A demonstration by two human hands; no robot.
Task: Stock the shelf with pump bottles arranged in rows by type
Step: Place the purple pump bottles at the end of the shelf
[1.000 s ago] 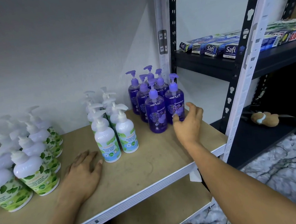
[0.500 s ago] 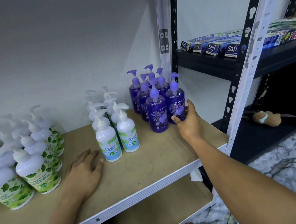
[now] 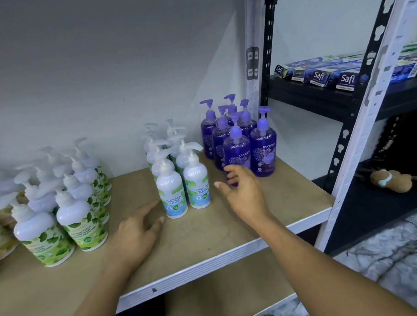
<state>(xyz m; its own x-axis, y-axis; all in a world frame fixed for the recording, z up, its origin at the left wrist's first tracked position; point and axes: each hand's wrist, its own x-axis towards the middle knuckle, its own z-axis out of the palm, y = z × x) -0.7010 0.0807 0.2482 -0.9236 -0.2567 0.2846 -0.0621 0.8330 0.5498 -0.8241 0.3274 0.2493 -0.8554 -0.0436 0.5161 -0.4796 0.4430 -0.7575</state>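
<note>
The right hand [image 3: 244, 192], grip apart and empty, hovers just in front of the front-left purple bottle [image 3: 237, 155], which stands upright beyond its fingertips: glossy translucent plastic, pump-topped. The left hand [image 3: 136, 234], fingers spread, lies nearer the matte white mint bottles [image 3: 171, 195] on the chipboard shelf [image 3: 269, 230]

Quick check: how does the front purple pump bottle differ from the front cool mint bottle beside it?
The front purple bottle is see-through violet with a purple pump; the front cool mint bottle is opaque white with a white pump and a blue-green label. The purple one stands further back and is partly hidden by the right hand; the mint one stands fully in view. Both stand upright, leading their own rows.
</note>
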